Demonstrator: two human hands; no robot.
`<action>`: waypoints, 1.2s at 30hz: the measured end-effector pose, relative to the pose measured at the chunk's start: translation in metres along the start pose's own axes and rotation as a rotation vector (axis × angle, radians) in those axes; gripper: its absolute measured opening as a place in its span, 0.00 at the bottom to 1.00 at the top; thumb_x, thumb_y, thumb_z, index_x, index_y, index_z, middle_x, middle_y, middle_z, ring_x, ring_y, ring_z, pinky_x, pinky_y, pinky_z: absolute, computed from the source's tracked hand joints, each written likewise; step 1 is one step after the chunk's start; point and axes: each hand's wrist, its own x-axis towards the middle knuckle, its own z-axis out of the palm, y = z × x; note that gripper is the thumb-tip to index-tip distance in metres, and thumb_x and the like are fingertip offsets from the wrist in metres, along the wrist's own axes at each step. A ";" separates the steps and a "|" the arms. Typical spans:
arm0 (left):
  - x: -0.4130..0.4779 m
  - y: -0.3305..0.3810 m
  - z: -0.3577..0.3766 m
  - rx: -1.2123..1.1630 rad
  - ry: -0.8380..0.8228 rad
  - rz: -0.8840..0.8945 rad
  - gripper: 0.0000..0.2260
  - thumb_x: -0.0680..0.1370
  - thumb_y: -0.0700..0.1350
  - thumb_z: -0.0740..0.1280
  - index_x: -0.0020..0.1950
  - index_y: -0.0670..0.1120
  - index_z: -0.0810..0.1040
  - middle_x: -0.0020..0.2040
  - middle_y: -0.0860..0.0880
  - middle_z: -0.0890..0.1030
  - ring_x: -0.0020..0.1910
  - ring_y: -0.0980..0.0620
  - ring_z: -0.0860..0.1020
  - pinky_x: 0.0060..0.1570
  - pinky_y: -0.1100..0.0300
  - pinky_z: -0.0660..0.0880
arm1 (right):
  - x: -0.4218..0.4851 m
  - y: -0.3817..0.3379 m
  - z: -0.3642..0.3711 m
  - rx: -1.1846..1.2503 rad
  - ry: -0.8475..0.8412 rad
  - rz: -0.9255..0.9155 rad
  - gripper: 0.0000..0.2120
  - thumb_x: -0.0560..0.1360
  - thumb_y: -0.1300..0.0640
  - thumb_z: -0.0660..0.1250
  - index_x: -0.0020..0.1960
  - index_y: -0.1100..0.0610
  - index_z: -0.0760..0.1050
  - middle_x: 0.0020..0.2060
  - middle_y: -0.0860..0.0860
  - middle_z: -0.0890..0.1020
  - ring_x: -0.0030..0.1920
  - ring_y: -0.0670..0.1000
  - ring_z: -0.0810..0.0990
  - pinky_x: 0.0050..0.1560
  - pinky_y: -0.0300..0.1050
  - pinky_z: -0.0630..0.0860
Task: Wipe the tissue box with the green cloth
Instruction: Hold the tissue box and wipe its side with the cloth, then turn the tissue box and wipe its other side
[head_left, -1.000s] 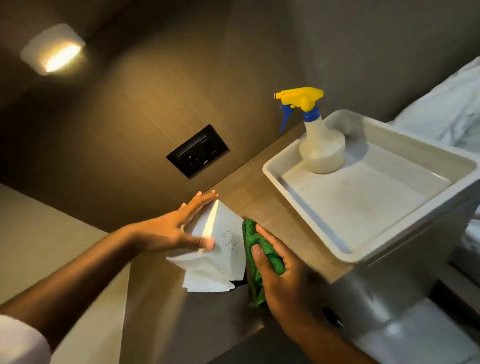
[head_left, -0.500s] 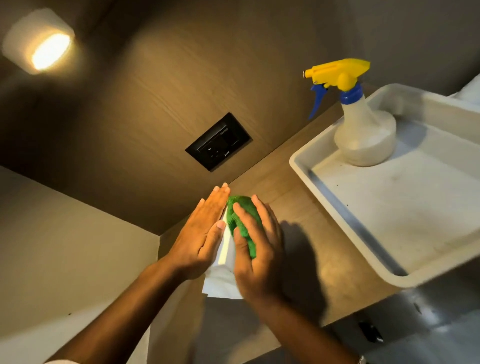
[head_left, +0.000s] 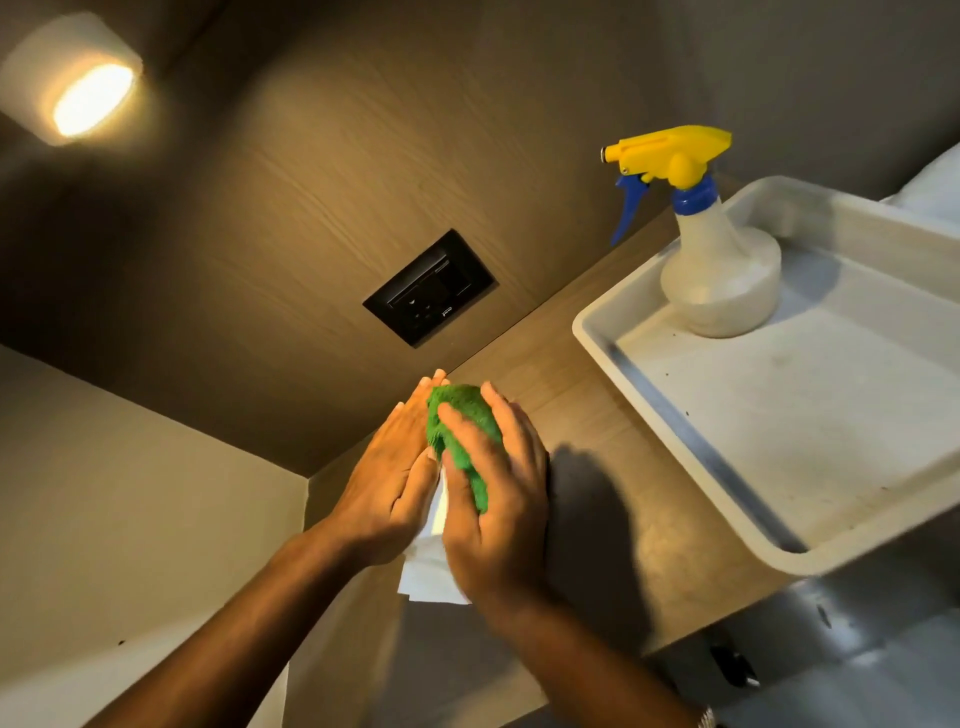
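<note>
The fingers (head_left: 467, 441) of the right hand (head_left: 498, 499) are curled and clamped over the green cloth (head_left: 460, 421), pressing it onto the top and near side of the tissue box (head_left: 436, 519), which shows only as a white sliver between the two hands. The left hand (head_left: 389, 478) lies flat against the box's far side, fingers straight and together, bracing it rather than gripping. The box stands on the wooden worktop (head_left: 597, 467) close to the wall corner, with a loose white tissue (head_left: 426, 577) poking out below it. Wiping looks well under way, judging by the cloth's firm contact; which faces are already clean cannot be told. The spray bottle (head_left: 717, 270) stands untouched in the grey tray (head_left: 649, 374), well apart.
</note>
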 end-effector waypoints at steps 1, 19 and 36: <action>0.000 0.000 0.001 -0.009 0.005 -0.010 0.29 0.79 0.55 0.45 0.78 0.46 0.51 0.79 0.50 0.50 0.78 0.56 0.48 0.76 0.47 0.49 | 0.008 0.009 0.003 0.000 0.033 0.045 0.16 0.79 0.53 0.60 0.64 0.52 0.77 0.68 0.55 0.75 0.67 0.54 0.73 0.63 0.53 0.74; -0.003 -0.014 -0.037 -0.163 -0.340 0.105 0.43 0.69 0.70 0.57 0.78 0.54 0.48 0.79 0.58 0.43 0.76 0.61 0.39 0.75 0.50 0.39 | -0.090 -0.029 -0.089 0.045 -0.179 0.476 0.22 0.72 0.66 0.71 0.52 0.39 0.83 0.60 0.41 0.82 0.61 0.36 0.77 0.63 0.31 0.72; 0.000 0.027 -0.040 0.096 -0.332 -0.344 0.45 0.65 0.75 0.62 0.76 0.58 0.52 0.70 0.40 0.64 0.64 0.36 0.69 0.59 0.44 0.71 | -0.053 -0.049 -0.130 0.127 -0.198 0.538 0.17 0.72 0.61 0.70 0.56 0.43 0.82 0.54 0.46 0.85 0.56 0.52 0.83 0.57 0.61 0.79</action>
